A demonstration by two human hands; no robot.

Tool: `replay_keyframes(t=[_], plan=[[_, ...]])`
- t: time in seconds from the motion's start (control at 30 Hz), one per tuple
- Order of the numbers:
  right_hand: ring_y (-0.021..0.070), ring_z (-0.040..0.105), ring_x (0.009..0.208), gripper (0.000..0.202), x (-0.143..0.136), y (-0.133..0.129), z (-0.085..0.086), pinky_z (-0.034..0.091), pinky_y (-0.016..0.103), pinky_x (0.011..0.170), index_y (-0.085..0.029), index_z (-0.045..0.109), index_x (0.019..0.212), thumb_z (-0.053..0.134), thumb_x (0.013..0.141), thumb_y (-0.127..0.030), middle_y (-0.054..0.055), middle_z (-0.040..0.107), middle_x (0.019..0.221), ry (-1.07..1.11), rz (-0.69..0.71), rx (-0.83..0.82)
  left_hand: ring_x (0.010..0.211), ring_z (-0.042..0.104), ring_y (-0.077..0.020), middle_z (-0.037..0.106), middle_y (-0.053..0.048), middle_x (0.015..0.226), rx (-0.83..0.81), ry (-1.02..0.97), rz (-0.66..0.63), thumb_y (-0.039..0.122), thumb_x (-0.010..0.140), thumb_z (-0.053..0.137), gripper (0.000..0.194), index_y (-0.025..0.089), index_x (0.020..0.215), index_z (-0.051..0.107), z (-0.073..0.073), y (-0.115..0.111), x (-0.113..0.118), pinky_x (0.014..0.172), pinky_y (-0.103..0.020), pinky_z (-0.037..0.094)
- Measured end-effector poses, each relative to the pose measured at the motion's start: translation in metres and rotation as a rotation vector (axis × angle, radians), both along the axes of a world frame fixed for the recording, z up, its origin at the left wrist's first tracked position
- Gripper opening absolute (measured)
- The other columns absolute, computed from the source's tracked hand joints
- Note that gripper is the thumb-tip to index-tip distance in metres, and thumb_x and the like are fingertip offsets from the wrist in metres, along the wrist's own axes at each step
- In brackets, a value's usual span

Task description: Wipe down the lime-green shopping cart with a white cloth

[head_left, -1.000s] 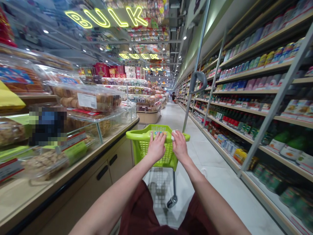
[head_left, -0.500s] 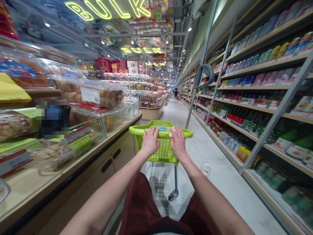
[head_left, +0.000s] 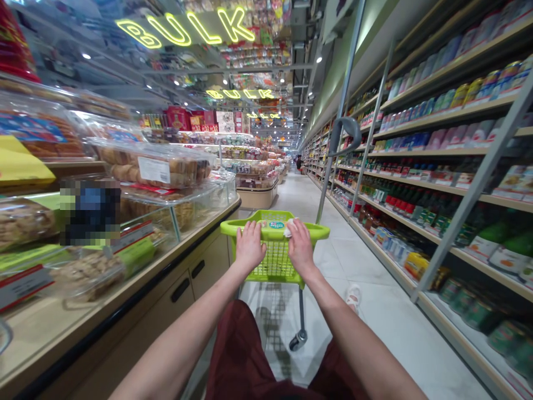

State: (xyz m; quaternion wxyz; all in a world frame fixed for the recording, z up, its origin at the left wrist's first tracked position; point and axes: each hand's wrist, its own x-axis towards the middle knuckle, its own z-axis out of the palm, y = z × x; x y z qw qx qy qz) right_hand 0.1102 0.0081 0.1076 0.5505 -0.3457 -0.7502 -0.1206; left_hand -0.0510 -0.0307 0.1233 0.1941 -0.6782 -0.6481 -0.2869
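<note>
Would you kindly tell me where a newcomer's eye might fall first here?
Probably on the lime-green cart in the middle, with the left hand and right hand on its near rim. Next, perhaps, the yellow neon BULK sign at upper left, then the stocked shelves along the right.

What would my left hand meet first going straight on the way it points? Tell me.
The green cart: your left hand rests on its near rim. Past that, its far rim looks next, though depth is unclear.
</note>
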Motion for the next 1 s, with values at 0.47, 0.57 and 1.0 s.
replay_keyframes(t=[0.47,0.57,1.0], plan=[[0.0228,0.023,0.13,0.05,0.009,0.001,-0.016,0.027,0.05,0.102,-0.022,0.051,0.119,0.036,0.075,-0.002,0.008,0.032,0.139,0.024,-0.141,0.054,0.13,0.025,-0.0244,0.036,-0.011,0.138,-0.04,0.06,-0.044,0.02,0.071,0.048,0.057,0.013,0.127,0.039,-0.005,-0.003,-0.028,0.106,-0.049,0.019],[0.0217,0.022,0.13,0.051,-0.006,-0.004,-0.016,0.026,0.049,0.103,-0.02,0.052,0.118,0.035,0.074,-0.001,0.008,0.036,0.137,0.011,-0.042,0.026,0.13,0.026,-0.0266,0.038,-0.013,0.136,-0.013,0.0,-0.061,0.021,0.071,0.049,0.055,0.012,0.125,0.04,-0.006,-0.002,-0.026,0.105,-0.051,0.02],[0.0203,0.062,0.087,0.037,-0.049,-0.055,0.021,0.05,0.033,0.078,-0.015,0.058,0.107,0.045,0.078,-0.035,0.006,0.066,0.097,0.711,0.738,-0.75,0.126,0.033,-0.0226,0.03,-0.016,0.14,0.16,-0.385,-0.586,0.025,0.072,0.051,0.076,0.012,0.137,0.014,-0.015,-0.029,0.016,0.103,-0.039,0.032]])
